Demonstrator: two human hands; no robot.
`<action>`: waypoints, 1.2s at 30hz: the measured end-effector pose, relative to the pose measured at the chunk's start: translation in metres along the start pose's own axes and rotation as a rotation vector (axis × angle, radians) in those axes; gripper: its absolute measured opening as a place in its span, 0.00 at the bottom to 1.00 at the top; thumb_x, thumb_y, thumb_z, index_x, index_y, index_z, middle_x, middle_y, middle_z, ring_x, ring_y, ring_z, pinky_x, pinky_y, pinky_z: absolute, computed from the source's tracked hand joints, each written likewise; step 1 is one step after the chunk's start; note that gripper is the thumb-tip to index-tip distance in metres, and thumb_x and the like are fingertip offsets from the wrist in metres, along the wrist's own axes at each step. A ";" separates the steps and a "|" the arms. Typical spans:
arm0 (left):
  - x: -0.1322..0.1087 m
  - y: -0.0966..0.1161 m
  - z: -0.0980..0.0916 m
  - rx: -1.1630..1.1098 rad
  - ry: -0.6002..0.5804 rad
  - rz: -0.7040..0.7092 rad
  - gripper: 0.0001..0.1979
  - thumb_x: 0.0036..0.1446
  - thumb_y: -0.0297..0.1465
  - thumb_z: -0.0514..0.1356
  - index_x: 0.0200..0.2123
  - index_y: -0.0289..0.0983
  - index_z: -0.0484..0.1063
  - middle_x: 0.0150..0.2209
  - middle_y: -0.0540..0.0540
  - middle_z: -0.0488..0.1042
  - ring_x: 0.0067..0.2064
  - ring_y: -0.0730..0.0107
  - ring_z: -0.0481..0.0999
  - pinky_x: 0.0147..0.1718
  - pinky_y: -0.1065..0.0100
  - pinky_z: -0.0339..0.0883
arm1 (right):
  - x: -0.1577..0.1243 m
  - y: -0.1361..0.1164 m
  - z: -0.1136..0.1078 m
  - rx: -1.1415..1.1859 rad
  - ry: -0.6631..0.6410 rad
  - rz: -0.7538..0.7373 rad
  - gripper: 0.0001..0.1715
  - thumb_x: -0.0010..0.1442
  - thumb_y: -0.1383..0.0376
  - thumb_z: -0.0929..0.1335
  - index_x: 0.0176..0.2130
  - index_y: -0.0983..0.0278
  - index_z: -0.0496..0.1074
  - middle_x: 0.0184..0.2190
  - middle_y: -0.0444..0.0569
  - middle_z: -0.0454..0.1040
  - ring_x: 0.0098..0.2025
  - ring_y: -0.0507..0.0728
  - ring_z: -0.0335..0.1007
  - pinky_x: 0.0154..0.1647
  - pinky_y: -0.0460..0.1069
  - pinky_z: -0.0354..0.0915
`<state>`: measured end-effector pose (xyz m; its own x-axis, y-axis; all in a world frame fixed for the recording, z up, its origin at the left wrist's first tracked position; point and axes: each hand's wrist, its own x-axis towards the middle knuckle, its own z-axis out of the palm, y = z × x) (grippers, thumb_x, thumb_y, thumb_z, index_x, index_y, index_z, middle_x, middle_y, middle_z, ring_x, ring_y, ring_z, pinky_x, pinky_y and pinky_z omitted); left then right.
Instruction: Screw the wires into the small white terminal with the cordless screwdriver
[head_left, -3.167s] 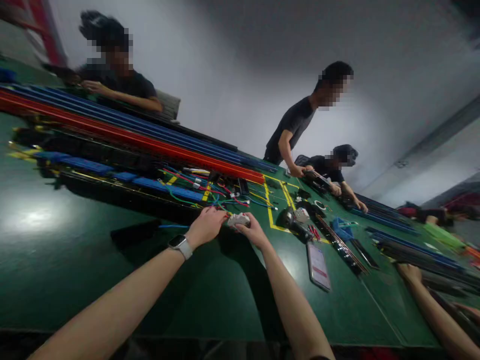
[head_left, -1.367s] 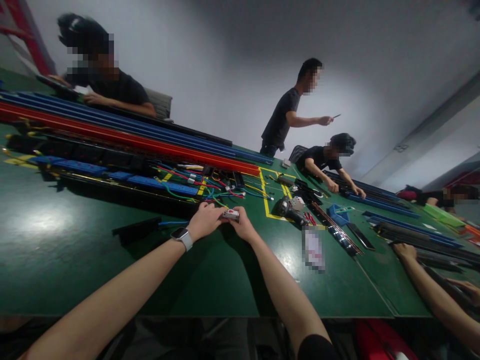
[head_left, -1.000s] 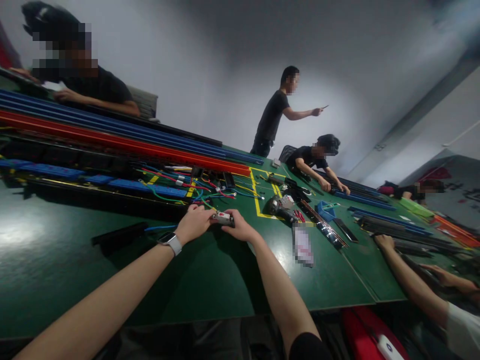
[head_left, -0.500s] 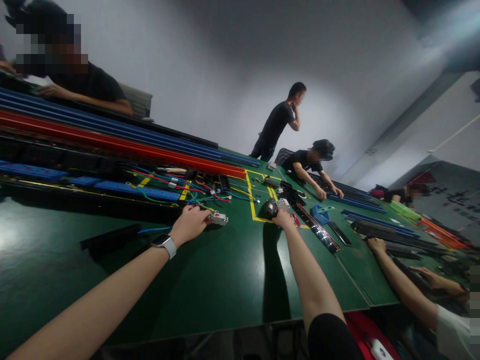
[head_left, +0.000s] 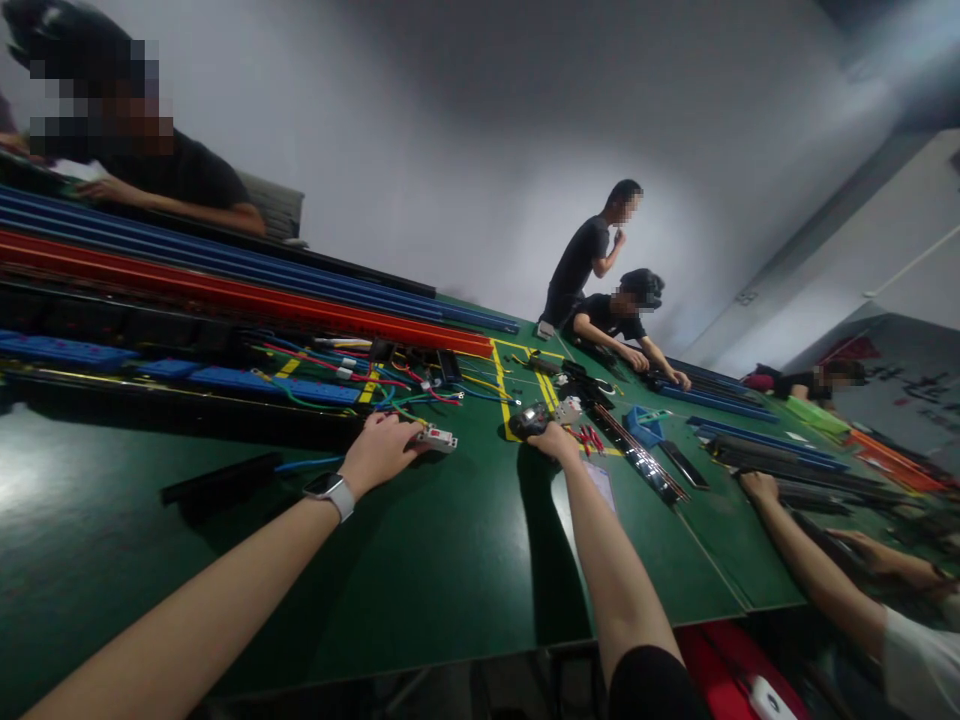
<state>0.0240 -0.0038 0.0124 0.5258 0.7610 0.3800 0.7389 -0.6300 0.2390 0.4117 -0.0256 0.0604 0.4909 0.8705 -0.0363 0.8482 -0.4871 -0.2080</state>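
Note:
My left hand (head_left: 379, 450), wearing a watch with a pale strap, is closed on a small white circuit breaker (head_left: 438, 438) with a red switch, held low over the green table. Wires, one green, run from the breaker's far side. My right hand (head_left: 556, 442) is wrapped around a black cordless drill (head_left: 532, 418), whose front points left towards the breaker but stays apart from it. Behind my left hand lie loose coloured wires (head_left: 405, 378) and long strips with blue sockets (head_left: 270, 380). Red-handled tools (head_left: 589, 438) lie just right of my right hand.
Blue and red rails (head_left: 315, 315) run along the table's back left. A blue bin (head_left: 643, 426) and a shiny metal strip (head_left: 637, 462) lie to the right. A co-worker's arm (head_left: 802, 550) reaches in at right; other people (head_left: 592, 250) are across the table.
My right hand has shifted slightly left, swinging the drill's front towards the breaker. The red-handled tools show more. My left hand has barely moved. The standing person has moved right.

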 end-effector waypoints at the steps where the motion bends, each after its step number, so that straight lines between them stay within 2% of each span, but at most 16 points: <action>1: 0.000 0.000 0.001 0.005 -0.003 -0.003 0.17 0.64 0.46 0.55 0.48 0.46 0.76 0.42 0.42 0.80 0.46 0.54 0.75 0.55 0.49 0.56 | -0.007 0.000 0.001 0.048 0.003 -0.003 0.25 0.48 0.54 0.76 0.44 0.63 0.77 0.39 0.55 0.80 0.43 0.66 0.78 0.42 0.54 0.69; 8: 0.001 0.001 0.004 0.073 0.003 -0.032 0.18 0.65 0.45 0.53 0.50 0.45 0.75 0.40 0.40 0.80 0.46 0.52 0.75 0.53 0.51 0.56 | -0.055 -0.011 0.007 0.481 0.046 -0.096 0.27 0.47 0.58 0.74 0.47 0.64 0.74 0.39 0.52 0.79 0.42 0.63 0.76 0.41 0.52 0.69; 15: 0.012 0.013 0.012 0.057 0.038 -0.052 0.18 0.65 0.45 0.53 0.48 0.43 0.75 0.38 0.40 0.80 0.45 0.54 0.75 0.50 0.53 0.56 | -0.097 -0.026 0.011 0.930 0.066 -0.187 0.24 0.54 0.52 0.67 0.45 0.63 0.70 0.33 0.47 0.74 0.32 0.58 0.75 0.31 0.52 0.73; 19: 0.020 0.024 0.020 0.050 0.047 -0.044 0.17 0.65 0.44 0.53 0.46 0.42 0.75 0.38 0.40 0.80 0.45 0.54 0.75 0.50 0.54 0.55 | -0.127 -0.034 0.006 1.288 -0.034 -0.240 0.24 0.49 0.52 0.75 0.42 0.62 0.72 0.27 0.45 0.72 0.28 0.58 0.73 0.30 0.54 0.75; 26: 0.027 0.035 0.032 0.023 0.060 -0.021 0.15 0.65 0.44 0.54 0.44 0.43 0.76 0.39 0.40 0.80 0.47 0.52 0.75 0.51 0.52 0.54 | -0.175 -0.043 0.003 1.365 -0.070 -0.187 0.22 0.44 0.59 0.75 0.40 0.64 0.77 0.37 0.50 0.79 0.28 0.56 0.73 0.29 0.52 0.72; 31: 0.030 0.034 0.038 -0.003 0.085 -0.017 0.15 0.65 0.44 0.54 0.43 0.43 0.76 0.38 0.40 0.80 0.46 0.51 0.75 0.51 0.51 0.53 | -0.201 -0.044 0.005 1.306 -0.105 -0.127 0.17 0.44 0.60 0.75 0.36 0.65 0.78 0.27 0.48 0.78 0.25 0.56 0.72 0.28 0.50 0.69; 36: 0.035 0.038 0.045 0.008 0.091 -0.014 0.14 0.66 0.42 0.54 0.45 0.43 0.75 0.38 0.41 0.80 0.47 0.51 0.74 0.51 0.51 0.52 | -0.225 -0.045 0.011 1.213 -0.100 -0.129 0.21 0.48 0.53 0.76 0.36 0.66 0.77 0.21 0.46 0.74 0.23 0.55 0.70 0.27 0.49 0.67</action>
<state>0.0895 0.0062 -0.0054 0.4749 0.7524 0.4564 0.7498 -0.6175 0.2377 0.2607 -0.1985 0.0670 0.3543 0.9351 -0.0115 0.1281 -0.0608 -0.9899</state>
